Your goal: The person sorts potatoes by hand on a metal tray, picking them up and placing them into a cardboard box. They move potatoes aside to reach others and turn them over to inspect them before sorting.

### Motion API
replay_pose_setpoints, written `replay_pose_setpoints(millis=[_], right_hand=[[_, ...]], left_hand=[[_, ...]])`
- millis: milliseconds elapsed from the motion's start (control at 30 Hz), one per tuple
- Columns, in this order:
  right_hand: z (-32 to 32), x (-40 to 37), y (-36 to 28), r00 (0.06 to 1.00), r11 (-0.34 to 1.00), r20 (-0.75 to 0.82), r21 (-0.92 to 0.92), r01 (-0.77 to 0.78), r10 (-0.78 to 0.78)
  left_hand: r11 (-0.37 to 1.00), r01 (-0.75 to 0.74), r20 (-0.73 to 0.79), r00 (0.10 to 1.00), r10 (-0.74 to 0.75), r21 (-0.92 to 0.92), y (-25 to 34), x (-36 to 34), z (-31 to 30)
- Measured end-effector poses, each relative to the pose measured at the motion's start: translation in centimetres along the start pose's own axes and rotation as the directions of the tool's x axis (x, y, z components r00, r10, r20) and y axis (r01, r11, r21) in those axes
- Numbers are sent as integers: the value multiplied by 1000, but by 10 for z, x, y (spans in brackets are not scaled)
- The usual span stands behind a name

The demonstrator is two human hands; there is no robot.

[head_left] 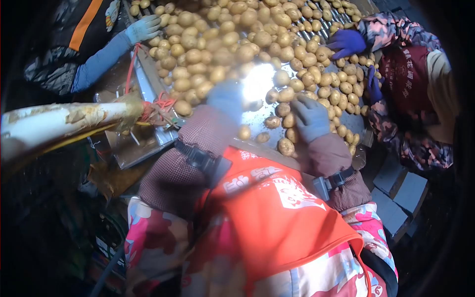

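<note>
Many potatoes (262,38) cover a metal sorting table (255,117) in front of me. My left hand (225,101), in a grey-blue glove, reaches over the near left part of the potatoes. Motion smears its fingers, so I cannot see whether they hold anything. My right hand (311,119), gloved in grey, rests among the potatoes on the near right, its fingers stretched forward and touching or close beside them. Several loose potatoes lie between the two hands, near the table's front edge.
A co-worker's grey-gloved hand (143,29) lies at the far left edge, another person's purple-gloved hand (346,43) at the right. A white pole (64,121) with red string juts in from the left. Metal rollers (324,30) run at the back; grey blocks (398,190) stand lower right.
</note>
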State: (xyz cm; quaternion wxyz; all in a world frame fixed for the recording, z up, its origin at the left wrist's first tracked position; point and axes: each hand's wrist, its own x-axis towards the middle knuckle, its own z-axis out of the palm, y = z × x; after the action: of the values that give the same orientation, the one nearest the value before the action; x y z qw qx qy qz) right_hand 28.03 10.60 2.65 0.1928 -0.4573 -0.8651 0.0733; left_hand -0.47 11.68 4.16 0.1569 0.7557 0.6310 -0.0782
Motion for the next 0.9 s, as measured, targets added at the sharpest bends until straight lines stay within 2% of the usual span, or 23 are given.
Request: replay_pose_setpoints(millis=[67,100,167,233,300,400,567,733,800,900], right_hand=[[-8,-15,3,986,985,51,57,-161,159],[-15,-21,0,970,968,72,81,-239,234],[-28,-25,-14,963,956,13,123,-268,268],[-35,-36,-25,958,952,-25,128,-280,285],[-28,-37,-30,964,960,-43,109,-257,262],[-21,-45,-31,936,930,-68,156,-333,346],[-19,-49,-31,927,922,-52,137,-363,373],[-18,-51,-29,934,935,-63,80,-346,351],[-20,-47,-30,934,935,-51,64,-350,353],[-14,-36,-20,958,949,-89,191,-253,273]], left_hand=[[996,57,173,983,-69,72,19,3,-40],[992,-6,219,975,-23,128,27,-2,-67],[967,-132,305,950,61,218,41,-8,-111],[944,-203,348,932,104,261,51,-1,-119],[939,-214,376,921,101,270,47,11,-104],[935,-227,391,914,108,271,37,18,-81],[945,-206,407,909,88,256,18,14,-57],[942,-195,354,931,89,273,24,2,-53],[965,-144,324,944,68,217,16,5,-45],[993,-26,368,929,-20,118,1,26,-22]])
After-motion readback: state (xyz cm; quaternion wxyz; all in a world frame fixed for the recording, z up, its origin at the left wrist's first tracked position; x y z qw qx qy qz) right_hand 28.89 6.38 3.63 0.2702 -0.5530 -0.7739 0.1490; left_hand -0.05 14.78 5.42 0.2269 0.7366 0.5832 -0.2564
